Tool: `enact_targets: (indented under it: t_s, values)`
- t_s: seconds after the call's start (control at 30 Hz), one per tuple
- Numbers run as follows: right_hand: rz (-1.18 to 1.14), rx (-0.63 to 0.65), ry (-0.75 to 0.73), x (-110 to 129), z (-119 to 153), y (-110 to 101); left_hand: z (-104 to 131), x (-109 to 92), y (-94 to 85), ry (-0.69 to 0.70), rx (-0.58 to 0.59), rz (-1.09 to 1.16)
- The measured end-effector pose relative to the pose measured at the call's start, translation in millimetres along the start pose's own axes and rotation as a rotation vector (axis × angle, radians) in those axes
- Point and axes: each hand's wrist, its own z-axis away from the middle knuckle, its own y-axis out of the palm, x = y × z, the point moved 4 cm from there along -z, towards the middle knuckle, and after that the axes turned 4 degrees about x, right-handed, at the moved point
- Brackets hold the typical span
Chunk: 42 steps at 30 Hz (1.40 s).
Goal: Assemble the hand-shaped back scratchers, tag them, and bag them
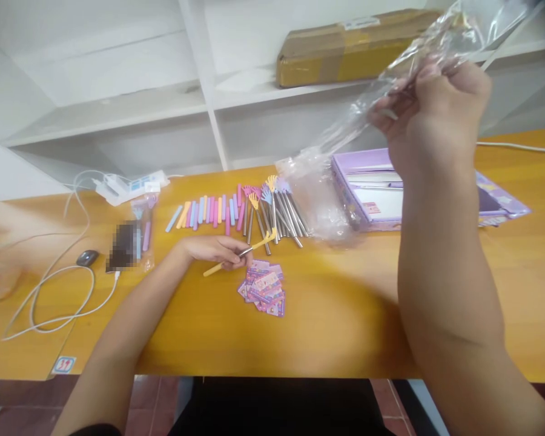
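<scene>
My left hand (215, 249) is closed around a yellow back scratcher (262, 241) with a small hand-shaped head, a metal rod and a yellow handle end. It lies low over the table, beside a loose pile of purple and pink printed cards (263, 287). Raised at the upper right, my right hand (440, 109) pinches a clear plastic bag (467, 30) that stretches down to the left. Behind the left hand are several metal back scratcher rods (286, 212) with coloured hand heads. Next to them lies a row of pink, blue, purple and yellow tubes (204, 212).
Crumpled clear bags (320, 200) lie beside an open purple box (361, 158), partly hidden by my right arm. A cardboard box (331, 57) sits on the white shelf. At left are a power strip (127, 186), a mouse (87, 258), a phone (123, 245) and white cables.
</scene>
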Motion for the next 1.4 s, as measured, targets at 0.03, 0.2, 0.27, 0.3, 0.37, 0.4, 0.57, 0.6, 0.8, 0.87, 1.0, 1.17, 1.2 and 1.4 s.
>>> enact_targets:
  t_s: [0.03,0.2,0.27,0.3,0.37,0.4,0.57,0.6,0.8,0.87,1.0,1.17,1.2,1.4]
  values:
    - [0.063,-0.061,0.024,-9,-9,-8,3,-1,-1.4,0.010,0.008,-0.024]
    - [0.697,0.031,0.127,-75,-18,-20,12,0,-4.5,-0.036,0.014,-0.026]
    - [0.927,0.186,0.131,-104,-10,-16,15,-3,-4.4,-0.022,-0.013,0.002]
    - [1.000,0.246,0.137,-115,-6,-15,16,-5,-4.6,0.003,-0.037,0.001]
    - [1.116,0.297,0.139,-129,3,-15,18,-11,-4.8,0.054,-0.074,-0.043]
    - [1.175,0.301,0.122,-130,6,-14,19,-14,-4.3,0.071,-0.079,-0.080]
    - [1.224,0.461,-0.041,-84,23,9,18,-35,-2.5,0.137,-0.292,-0.241]
    - [1.151,0.600,-0.028,-72,31,20,18,-40,-1.5,0.159,-0.392,-0.264]
    - [0.492,1.505,0.344,-29,128,91,28,-74,28.1,0.159,-0.858,-0.799]
    - [0.308,1.411,0.380,-27,148,107,32,-81,39.5,0.150,-0.956,-1.084]
    - [0.150,1.135,0.502,-42,168,118,39,-84,44.5,0.160,-1.128,-1.472]
    - [-0.148,1.068,0.648,-58,173,125,38,-81,38.6,0.128,-1.102,-1.742]
    - [-0.190,1.076,0.672,-60,173,126,38,-81,38.8,0.109,-1.095,-1.782]
    - [-0.264,1.003,0.726,-58,173,131,43,-87,32.7,-0.088,-1.117,-1.702]
